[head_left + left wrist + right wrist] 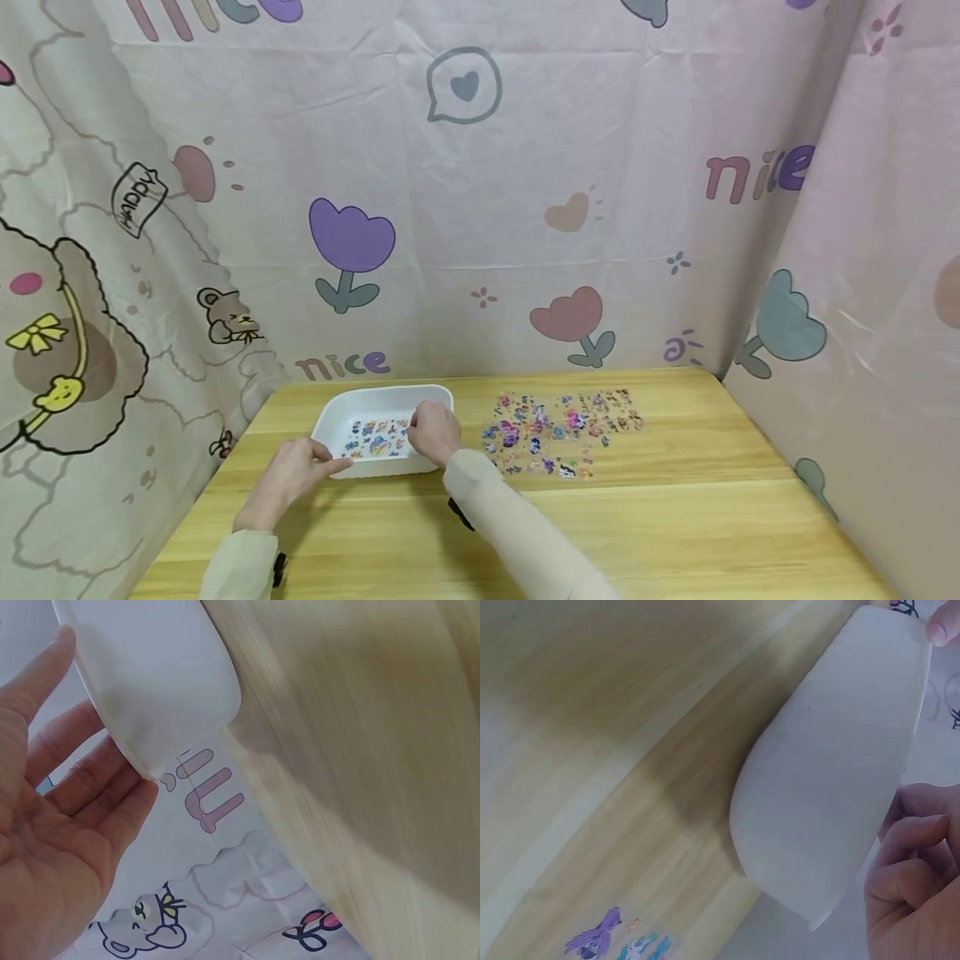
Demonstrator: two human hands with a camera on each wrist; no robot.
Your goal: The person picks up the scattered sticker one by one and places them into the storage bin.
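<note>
A white rectangular tray sits near the table's far left, with small colourful stickers lying over its floor. At the tray's near left corner, my left hand grips the rim; its thumb lies along the near edge and the fingers are behind the corner. My right hand reaches over the tray's right side, fingers curled and tips close to the right edge of the stickers. Its fingertips are partly hidden, and I cannot tell whether they pinch anything.
To the tray's right, clear sheets of colourful stickers are spread on the wooden table. A printed curtain hangs along the table's back and both sides. Both sleeved forearms cross the table's near part.
</note>
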